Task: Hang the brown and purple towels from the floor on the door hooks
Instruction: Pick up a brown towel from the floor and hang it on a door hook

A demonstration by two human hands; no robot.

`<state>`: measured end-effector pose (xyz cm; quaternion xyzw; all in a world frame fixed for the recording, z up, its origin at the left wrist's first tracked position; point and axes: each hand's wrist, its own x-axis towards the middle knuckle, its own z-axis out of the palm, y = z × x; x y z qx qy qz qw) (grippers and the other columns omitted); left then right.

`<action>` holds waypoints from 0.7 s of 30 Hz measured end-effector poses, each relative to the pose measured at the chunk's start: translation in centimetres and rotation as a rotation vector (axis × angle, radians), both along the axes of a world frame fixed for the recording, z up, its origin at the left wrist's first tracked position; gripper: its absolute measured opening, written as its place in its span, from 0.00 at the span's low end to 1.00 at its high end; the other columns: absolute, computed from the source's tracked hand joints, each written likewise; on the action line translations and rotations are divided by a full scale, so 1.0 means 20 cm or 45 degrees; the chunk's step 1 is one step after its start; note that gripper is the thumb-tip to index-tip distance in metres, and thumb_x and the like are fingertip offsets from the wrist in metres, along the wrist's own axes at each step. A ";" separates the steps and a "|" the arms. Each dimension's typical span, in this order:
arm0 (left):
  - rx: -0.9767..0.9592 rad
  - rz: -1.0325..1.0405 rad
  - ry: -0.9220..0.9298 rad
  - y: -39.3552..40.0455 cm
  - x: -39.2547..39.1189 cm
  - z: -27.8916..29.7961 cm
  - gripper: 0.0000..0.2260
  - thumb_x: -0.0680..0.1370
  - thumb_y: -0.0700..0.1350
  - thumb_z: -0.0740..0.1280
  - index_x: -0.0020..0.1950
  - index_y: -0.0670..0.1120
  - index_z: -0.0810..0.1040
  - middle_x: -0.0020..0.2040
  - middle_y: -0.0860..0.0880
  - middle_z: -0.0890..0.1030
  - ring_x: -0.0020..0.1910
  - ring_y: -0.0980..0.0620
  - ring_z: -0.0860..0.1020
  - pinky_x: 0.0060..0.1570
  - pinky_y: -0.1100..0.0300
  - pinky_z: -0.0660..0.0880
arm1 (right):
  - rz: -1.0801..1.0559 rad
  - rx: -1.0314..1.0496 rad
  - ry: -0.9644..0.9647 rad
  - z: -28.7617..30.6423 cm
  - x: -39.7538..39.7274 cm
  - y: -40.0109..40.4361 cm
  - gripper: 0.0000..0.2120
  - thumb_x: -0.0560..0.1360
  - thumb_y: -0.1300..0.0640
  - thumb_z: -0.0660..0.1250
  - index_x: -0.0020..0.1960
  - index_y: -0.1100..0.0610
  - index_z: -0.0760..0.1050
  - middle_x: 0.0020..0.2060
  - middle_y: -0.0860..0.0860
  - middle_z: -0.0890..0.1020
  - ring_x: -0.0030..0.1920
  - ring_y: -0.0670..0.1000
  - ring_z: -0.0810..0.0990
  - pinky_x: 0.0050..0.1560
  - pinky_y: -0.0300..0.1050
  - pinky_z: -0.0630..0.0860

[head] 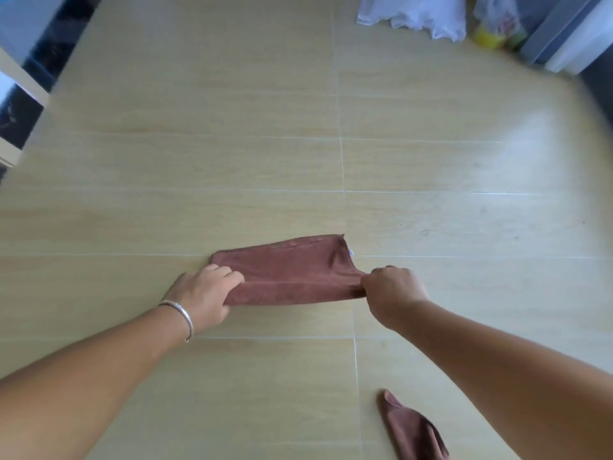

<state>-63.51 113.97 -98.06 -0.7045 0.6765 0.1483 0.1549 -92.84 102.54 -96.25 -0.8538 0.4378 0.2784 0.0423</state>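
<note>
Two hands stretch a brown towel above a tiled floor.

Nearest, a second brownish cloth (414,429) lies on the floor (232,144). Beyond it, left hand (202,293) and right hand (393,290), apart, each pinch one end of the brown towel (292,273), likely spreading it for hanging. Plastic bags (414,14) sit at the far edge; no door hooks visible.

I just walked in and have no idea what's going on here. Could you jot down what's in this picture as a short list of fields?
setting: pale wood-look tiled floor, seen from above
held item: brown soft cloth towel, stretched between both hands
left hand: grips the towel's left end; silver bangle on the wrist
right hand: pinches the towel's right end
second cloth: another brown towel, crumpled on the floor near the right forearm
background: white plastic bags at the far edge
door hooks: not in view
</note>
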 end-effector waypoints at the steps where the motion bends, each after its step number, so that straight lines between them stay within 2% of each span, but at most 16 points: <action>1: -0.007 0.016 0.031 0.00 0.01 0.11 0.12 0.75 0.51 0.64 0.59 0.58 0.73 0.52 0.58 0.76 0.56 0.53 0.75 0.43 0.58 0.70 | -0.014 0.000 -0.014 0.12 0.00 -0.02 0.16 0.75 0.65 0.56 0.55 0.52 0.76 0.52 0.50 0.80 0.54 0.54 0.77 0.44 0.44 0.66; 3: 0.036 0.064 0.043 -0.01 0.01 0.33 0.09 0.77 0.51 0.64 0.56 0.58 0.75 0.51 0.57 0.79 0.52 0.52 0.77 0.45 0.58 0.73 | -0.023 0.004 -0.018 0.37 0.00 -0.04 0.16 0.75 0.64 0.57 0.56 0.50 0.76 0.52 0.49 0.80 0.54 0.53 0.78 0.45 0.43 0.66; 5: 0.141 0.128 0.062 -0.02 0.03 0.54 0.13 0.76 0.46 0.62 0.59 0.59 0.74 0.54 0.56 0.80 0.53 0.50 0.78 0.50 0.57 0.74 | -0.017 0.004 0.019 0.61 0.01 -0.06 0.16 0.74 0.65 0.58 0.56 0.49 0.75 0.51 0.48 0.81 0.54 0.52 0.78 0.45 0.43 0.65; 6: 0.208 0.153 0.099 -0.02 0.04 0.65 0.18 0.77 0.44 0.60 0.63 0.60 0.72 0.59 0.54 0.79 0.56 0.49 0.77 0.54 0.57 0.74 | -0.023 0.001 0.048 0.74 0.02 -0.07 0.16 0.74 0.65 0.59 0.56 0.50 0.75 0.51 0.49 0.80 0.54 0.53 0.78 0.46 0.43 0.66; 8: 0.350 0.155 0.153 -0.02 0.04 0.88 0.26 0.78 0.42 0.57 0.74 0.61 0.62 0.67 0.52 0.74 0.62 0.47 0.74 0.59 0.58 0.71 | -0.041 0.003 0.090 0.99 0.04 -0.09 0.16 0.74 0.66 0.59 0.57 0.52 0.75 0.53 0.50 0.80 0.56 0.53 0.76 0.51 0.44 0.67; 10: 0.427 0.166 0.182 -0.04 0.05 1.13 0.30 0.78 0.42 0.54 0.77 0.62 0.53 0.65 0.50 0.74 0.58 0.46 0.75 0.54 0.57 0.72 | -0.028 -0.007 0.106 1.25 0.06 -0.12 0.17 0.75 0.66 0.58 0.59 0.52 0.74 0.55 0.51 0.79 0.58 0.54 0.75 0.56 0.45 0.68; 13: 0.434 0.244 0.203 -0.09 0.07 1.56 0.31 0.77 0.42 0.53 0.77 0.62 0.48 0.52 0.51 0.72 0.46 0.46 0.73 0.43 0.58 0.69 | 0.000 -0.039 0.080 1.66 0.09 -0.16 0.17 0.75 0.65 0.56 0.59 0.52 0.75 0.55 0.50 0.79 0.59 0.53 0.74 0.58 0.46 0.67; 16: 0.420 0.266 0.192 -0.15 0.10 2.03 0.32 0.77 0.43 0.53 0.77 0.61 0.44 0.49 0.52 0.70 0.41 0.48 0.73 0.37 0.58 0.68 | 0.023 -0.074 0.037 2.11 0.10 -0.20 0.16 0.76 0.62 0.56 0.59 0.51 0.74 0.56 0.50 0.79 0.60 0.53 0.74 0.58 0.45 0.67; 18: 0.378 0.261 0.191 -0.20 0.12 2.35 0.33 0.78 0.43 0.53 0.78 0.60 0.42 0.51 0.50 0.73 0.36 0.51 0.73 0.32 0.59 0.67 | 0.046 -0.115 0.007 2.40 0.11 -0.23 0.16 0.76 0.61 0.57 0.60 0.50 0.74 0.57 0.49 0.78 0.60 0.53 0.74 0.55 0.45 0.67; 19: 0.350 0.254 0.186 -0.21 0.12 2.50 0.33 0.78 0.42 0.54 0.78 0.59 0.41 0.56 0.50 0.75 0.37 0.50 0.74 0.32 0.59 0.68 | 0.051 -0.134 -0.016 2.54 0.10 -0.24 0.16 0.75 0.61 0.57 0.60 0.49 0.74 0.57 0.49 0.78 0.60 0.53 0.74 0.54 0.45 0.67; 21: 0.291 0.242 0.185 -0.23 0.14 2.81 0.33 0.79 0.41 0.54 0.78 0.58 0.40 0.68 0.50 0.72 0.48 0.47 0.77 0.43 0.57 0.73 | 0.048 -0.172 -0.066 2.81 0.10 -0.25 0.18 0.75 0.60 0.57 0.62 0.48 0.73 0.58 0.48 0.78 0.61 0.52 0.74 0.55 0.45 0.69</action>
